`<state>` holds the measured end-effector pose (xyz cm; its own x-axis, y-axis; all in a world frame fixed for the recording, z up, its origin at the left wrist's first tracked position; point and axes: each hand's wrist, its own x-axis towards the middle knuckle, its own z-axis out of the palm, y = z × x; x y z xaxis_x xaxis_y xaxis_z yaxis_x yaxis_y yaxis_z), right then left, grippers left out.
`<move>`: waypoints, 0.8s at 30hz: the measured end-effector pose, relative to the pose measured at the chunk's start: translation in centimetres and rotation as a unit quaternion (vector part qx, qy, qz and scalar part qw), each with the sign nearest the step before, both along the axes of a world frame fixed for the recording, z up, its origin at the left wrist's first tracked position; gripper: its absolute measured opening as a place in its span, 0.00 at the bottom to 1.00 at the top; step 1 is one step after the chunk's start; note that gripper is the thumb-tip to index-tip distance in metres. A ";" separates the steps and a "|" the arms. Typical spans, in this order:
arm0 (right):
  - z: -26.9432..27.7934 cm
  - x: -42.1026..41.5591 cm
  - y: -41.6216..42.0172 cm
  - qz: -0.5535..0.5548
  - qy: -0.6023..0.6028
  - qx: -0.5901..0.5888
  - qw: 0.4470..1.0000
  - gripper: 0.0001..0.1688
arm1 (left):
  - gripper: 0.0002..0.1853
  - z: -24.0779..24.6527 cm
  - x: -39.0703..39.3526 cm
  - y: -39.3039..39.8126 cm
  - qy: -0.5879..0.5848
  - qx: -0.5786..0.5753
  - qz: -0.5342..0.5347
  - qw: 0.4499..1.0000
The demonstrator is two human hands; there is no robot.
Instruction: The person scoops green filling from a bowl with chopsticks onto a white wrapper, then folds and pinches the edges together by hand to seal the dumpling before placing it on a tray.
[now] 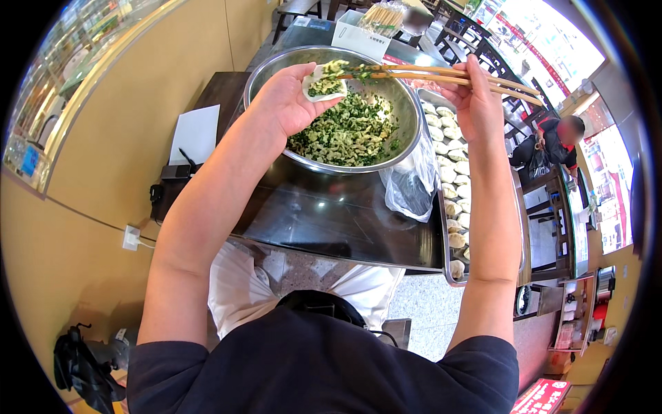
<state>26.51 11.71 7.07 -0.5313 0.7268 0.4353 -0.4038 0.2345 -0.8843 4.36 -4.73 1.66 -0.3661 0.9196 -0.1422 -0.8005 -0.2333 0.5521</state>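
Observation:
My left hand (292, 98) holds a round dumpling wrapper (340, 93) above a large steel bowl (331, 166). Green and yellow chopped filling (323, 89) sits on the wrapper. With my right hand (475, 98) I grip a pair of wooden chopsticks (414, 72), whose tips reach the wrapper and carry more filling. Below, the bowl holds a heap of chopped greens and yellow bits (346, 129). To its right, partly behind my right forearm, a metal tray (448, 274) bears rows of folded dumplings (449, 191).
A clear plastic bag (411, 191) lies between bowl and tray on the dark table (331, 222). Behind the bowl stands a white box (359, 36) with packed chopsticks (382, 18). White paper (194, 134) lies at left. Another person (553, 145) is off to the right.

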 end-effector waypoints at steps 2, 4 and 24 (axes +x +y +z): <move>-0.4 -0.6 -0.3 0.001 -0.016 0.002 1.000 0.17 | 0.17 0.0 0.1 0.0 0.017 0.004 -0.003 1.000; -0.5 -1.1 -0.8 0.001 -0.023 -0.005 1.000 0.18 | 0.16 0.2 0.2 0.0 0.017 0.008 -0.003 1.000; -0.2 0.2 -0.5 -0.011 0.019 0.025 0.999 0.17 | 0.17 -0.2 -0.2 0.2 -0.025 0.002 0.007 1.000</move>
